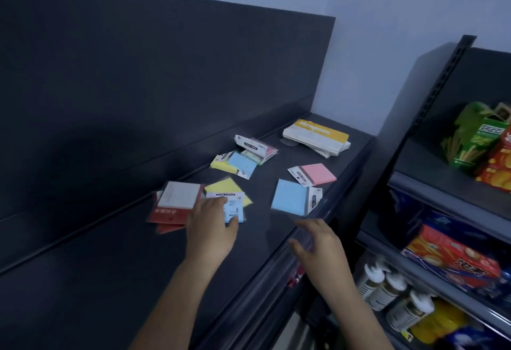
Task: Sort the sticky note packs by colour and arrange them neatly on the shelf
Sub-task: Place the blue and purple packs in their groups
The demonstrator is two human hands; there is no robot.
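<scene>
Sticky note packs lie scattered on the dark shelf top (110, 261). My left hand (213, 225) grips a small blue pack (233, 212), which lies over a yellow pack (224, 188). A larger blue pack (291, 197) rests near the shelf's front edge, with a pink pack (318, 174) just behind it. Further back, a yellow pack (221, 163), a blue pack (243, 163) and a pink pack (266, 150) overlap in a heap. My right hand (318, 241) hovers at the front edge with fingers spread, holding nothing.
A white pad on red booklets (177, 203) lies left of my left hand. A stack of yellow-and-white pads (318, 136) sits at the back right. To the right, a second rack (442, 192) carries snack boxes and bottles.
</scene>
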